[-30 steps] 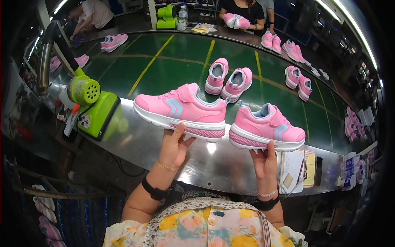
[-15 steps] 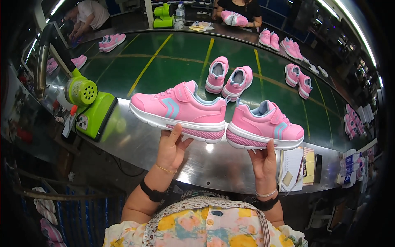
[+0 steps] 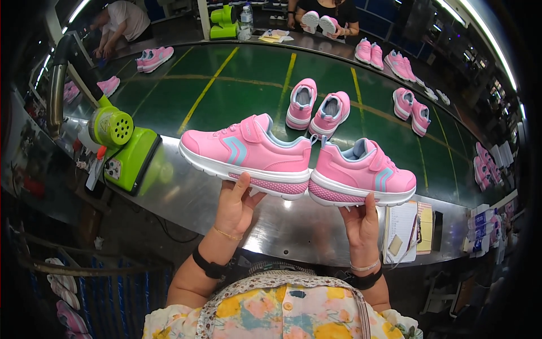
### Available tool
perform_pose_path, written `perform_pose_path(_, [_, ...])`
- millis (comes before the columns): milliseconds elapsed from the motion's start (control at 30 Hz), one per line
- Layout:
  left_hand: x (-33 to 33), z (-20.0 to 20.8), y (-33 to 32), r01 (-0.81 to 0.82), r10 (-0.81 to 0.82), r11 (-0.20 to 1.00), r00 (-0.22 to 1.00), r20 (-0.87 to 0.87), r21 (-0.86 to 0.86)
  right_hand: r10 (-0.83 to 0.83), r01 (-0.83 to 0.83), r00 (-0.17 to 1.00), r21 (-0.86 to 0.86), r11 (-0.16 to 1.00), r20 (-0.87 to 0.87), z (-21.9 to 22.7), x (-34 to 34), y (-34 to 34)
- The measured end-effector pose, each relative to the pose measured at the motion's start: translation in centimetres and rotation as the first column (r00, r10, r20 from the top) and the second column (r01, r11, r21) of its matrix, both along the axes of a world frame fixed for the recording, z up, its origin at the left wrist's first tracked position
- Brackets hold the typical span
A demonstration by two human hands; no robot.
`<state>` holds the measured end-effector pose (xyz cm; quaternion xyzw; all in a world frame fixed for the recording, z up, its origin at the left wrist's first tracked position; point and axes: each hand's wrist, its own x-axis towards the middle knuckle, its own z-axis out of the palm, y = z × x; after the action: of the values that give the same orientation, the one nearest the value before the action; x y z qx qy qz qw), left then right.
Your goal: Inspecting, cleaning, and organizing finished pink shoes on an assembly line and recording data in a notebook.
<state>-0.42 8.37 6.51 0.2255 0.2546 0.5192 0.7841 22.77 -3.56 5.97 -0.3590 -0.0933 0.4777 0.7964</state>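
Observation:
My left hand [image 3: 236, 207] grips a pink sneaker [image 3: 248, 148] from below, thumb on the side of its white sole. A matching pink sneaker [image 3: 361, 172] rests in my right hand [image 3: 361, 221], held the same way. Both shoes are raised above the metal table, heels together in the middle and toes pointing outward. Each has light blue chevron stripes and a strap on its side. Just past them, another pair, a left shoe [image 3: 301, 104] and a right shoe [image 3: 329, 114], stands on the green belt with heels toward me.
A lime-green machine [image 3: 127, 150] stands at left on the metal table [image 3: 276, 229]. An open notebook [image 3: 402, 231] lies at right. More pink shoes [image 3: 411, 111] sit along the green conveyor belt [image 3: 226, 90]. Across it, a person in black holds a pair of shoes [image 3: 319, 22].
The two sneakers in my hands have barely moved. The pair on the belt has shifted slightly right. Across the belt, the person in black has turned their shoes so the soles show.

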Motion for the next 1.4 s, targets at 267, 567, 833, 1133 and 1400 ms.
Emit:
perform_pose_path(267, [-0.5, -0.2, 0.3, 0.005, -0.005, 1.000, 1.000, 0.002, -0.011, 0.007, -0.007, 1.000, 0.005, 1.000, 0.004, -0.1, -0.6, 0.3])
perform_pose_path(567, [-1.2, -0.6, 0.7, 0.027, -0.027, 1.000, 0.999, -0.037, 0.005, 0.035, -0.035, 0.998, 0.009, 0.999, 0.061, -0.1, -1.0, 0.4])
perform_pose_path(833, [-2.1, -0.6, 1.2, 0.050, -0.049, 0.999, 0.998, -0.046, 0.020, 0.056, -0.055, 0.992, -0.011, 0.998, 0.116, -0.1, -0.9, 0.3])
perform_pose_path(1133, [-2.4, -0.3, 1.1, 0.050, -0.046, 0.998, 0.995, -0.090, 0.045, 0.072, -0.069, 0.985, -0.026, 0.997, 0.154, 0.4, -1.1, 0.3])
perform_pose_path(1400, [-2.1, -0.5, 0.6, 0.003, 0.014, 0.995, 0.984, -0.179, 0.095, 0.016, -0.009, 0.981, -0.039, 0.999, 0.192, 0.2, -1.6, 0.4])
